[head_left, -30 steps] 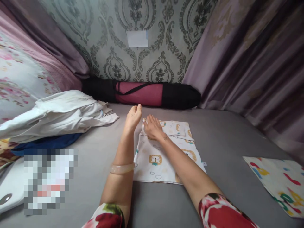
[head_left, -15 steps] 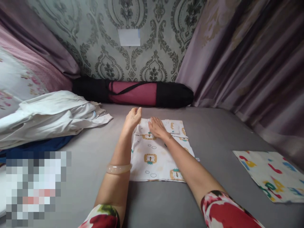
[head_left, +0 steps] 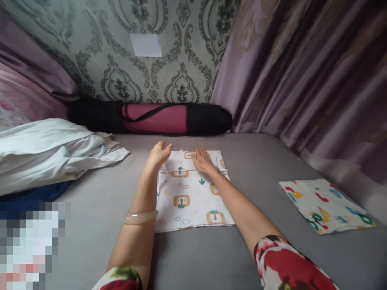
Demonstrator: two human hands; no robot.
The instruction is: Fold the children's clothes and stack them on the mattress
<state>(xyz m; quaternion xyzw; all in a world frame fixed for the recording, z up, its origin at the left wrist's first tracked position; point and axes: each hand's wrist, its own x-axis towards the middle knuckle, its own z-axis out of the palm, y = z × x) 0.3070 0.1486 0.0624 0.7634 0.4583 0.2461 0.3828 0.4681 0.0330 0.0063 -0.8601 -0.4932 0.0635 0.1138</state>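
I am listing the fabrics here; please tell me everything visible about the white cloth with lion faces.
The white cloth looks like thin fabric, printed with tan lion faces, teal marks and gray ovals. It lies flat and folded on the gray sheet, with a strip lying across its far end. The right grip, a bare hand, rests on that strip; the left grip is at the far left corner, touch unclear. The right forearm hides part of it.

White cloth (head_left: 51, 151) ptly past L edge
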